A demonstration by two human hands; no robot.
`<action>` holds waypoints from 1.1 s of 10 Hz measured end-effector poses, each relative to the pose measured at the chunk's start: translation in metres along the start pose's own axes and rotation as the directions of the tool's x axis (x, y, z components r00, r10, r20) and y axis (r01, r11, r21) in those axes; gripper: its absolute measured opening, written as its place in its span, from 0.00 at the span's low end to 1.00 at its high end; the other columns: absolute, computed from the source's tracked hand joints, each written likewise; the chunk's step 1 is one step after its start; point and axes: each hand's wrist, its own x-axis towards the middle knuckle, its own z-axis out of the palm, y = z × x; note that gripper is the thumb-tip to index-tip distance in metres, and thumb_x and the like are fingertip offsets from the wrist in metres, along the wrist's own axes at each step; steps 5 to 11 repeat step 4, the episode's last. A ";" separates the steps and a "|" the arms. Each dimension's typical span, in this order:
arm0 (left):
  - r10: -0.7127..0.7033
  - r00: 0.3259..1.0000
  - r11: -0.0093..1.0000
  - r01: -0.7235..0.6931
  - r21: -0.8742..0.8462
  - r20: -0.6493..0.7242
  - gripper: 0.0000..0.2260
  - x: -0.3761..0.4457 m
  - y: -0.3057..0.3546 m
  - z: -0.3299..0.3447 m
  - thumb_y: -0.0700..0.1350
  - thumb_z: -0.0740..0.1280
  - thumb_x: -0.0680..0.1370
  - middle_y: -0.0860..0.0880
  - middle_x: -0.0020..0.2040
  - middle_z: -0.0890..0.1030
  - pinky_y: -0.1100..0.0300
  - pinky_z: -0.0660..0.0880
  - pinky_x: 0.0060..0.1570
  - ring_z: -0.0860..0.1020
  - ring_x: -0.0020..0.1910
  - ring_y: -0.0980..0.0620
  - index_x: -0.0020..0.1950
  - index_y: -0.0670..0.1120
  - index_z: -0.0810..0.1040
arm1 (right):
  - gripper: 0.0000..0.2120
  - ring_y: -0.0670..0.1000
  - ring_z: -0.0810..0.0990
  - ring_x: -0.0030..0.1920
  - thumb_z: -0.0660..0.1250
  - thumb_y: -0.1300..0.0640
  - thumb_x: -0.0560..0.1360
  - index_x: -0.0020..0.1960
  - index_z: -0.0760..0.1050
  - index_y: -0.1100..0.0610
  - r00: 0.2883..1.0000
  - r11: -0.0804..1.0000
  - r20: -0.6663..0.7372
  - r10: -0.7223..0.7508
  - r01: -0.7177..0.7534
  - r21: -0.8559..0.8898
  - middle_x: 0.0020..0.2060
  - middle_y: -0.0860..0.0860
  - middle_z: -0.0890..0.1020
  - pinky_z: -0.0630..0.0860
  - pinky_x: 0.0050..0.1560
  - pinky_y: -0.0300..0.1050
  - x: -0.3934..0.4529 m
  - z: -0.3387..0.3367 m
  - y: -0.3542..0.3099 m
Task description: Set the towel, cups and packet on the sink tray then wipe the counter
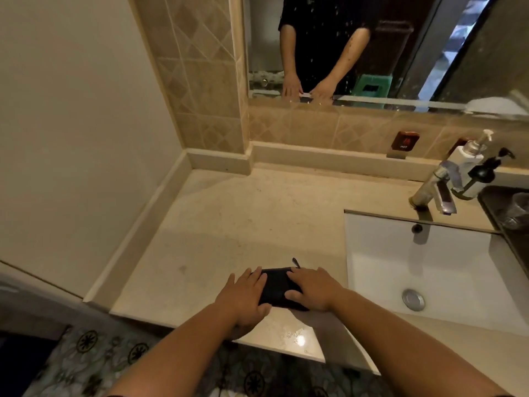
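A folded dark cloth [279, 287] lies on the beige stone counter [229, 224], near its front edge and left of the sink. My left hand [246, 296] rests flat on the cloth's left side, thumb at its front edge. My right hand [312, 287] presses flat on its right side. Both hands have their fingers spread over the cloth. At the far right edge stands a dark tray [495, 216] with a clear glass cup [519, 210] in it; the rest of the tray is cut off by the frame.
A white sink basin [429, 267] with a metal drain [413, 300] lies right of the cloth. A chrome tap [435, 190] and two pump bottles [472, 164] stand behind it. A mirror [372, 44] and tiled wall rise at the back. A plain wall bounds the left.
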 end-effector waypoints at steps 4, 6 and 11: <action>-0.154 0.970 0.988 0.154 -0.010 -0.188 0.24 -0.017 -0.005 -0.215 0.57 0.55 0.82 0.43 0.73 0.70 0.49 0.67 0.64 0.69 0.70 0.43 0.72 0.44 0.69 | 0.18 0.51 0.79 0.40 0.63 0.48 0.78 0.34 0.76 0.57 0.980 0.967 0.041 0.197 -0.187 -0.175 0.43 0.51 0.86 0.76 0.52 0.49 0.016 -0.224 -0.024; -0.154 0.970 0.988 0.154 -0.010 -0.188 0.24 -0.017 -0.005 -0.215 0.57 0.55 0.82 0.43 0.73 0.70 0.49 0.67 0.64 0.69 0.70 0.43 0.72 0.44 0.69 | 0.18 0.51 0.79 0.40 0.63 0.48 0.78 0.34 0.76 0.57 0.980 0.967 0.041 0.197 -0.187 -0.175 0.43 0.51 0.86 0.76 0.52 0.49 0.016 -0.224 -0.024; -0.154 0.970 0.988 0.154 -0.010 -0.188 0.24 -0.017 -0.005 -0.215 0.57 0.55 0.82 0.43 0.73 0.70 0.49 0.67 0.64 0.69 0.70 0.43 0.72 0.44 0.69 | 0.18 0.51 0.79 0.40 0.63 0.48 0.78 0.34 0.76 0.57 0.980 0.967 0.041 0.197 -0.187 -0.175 0.43 0.51 0.86 0.76 0.52 0.49 0.016 -0.224 -0.024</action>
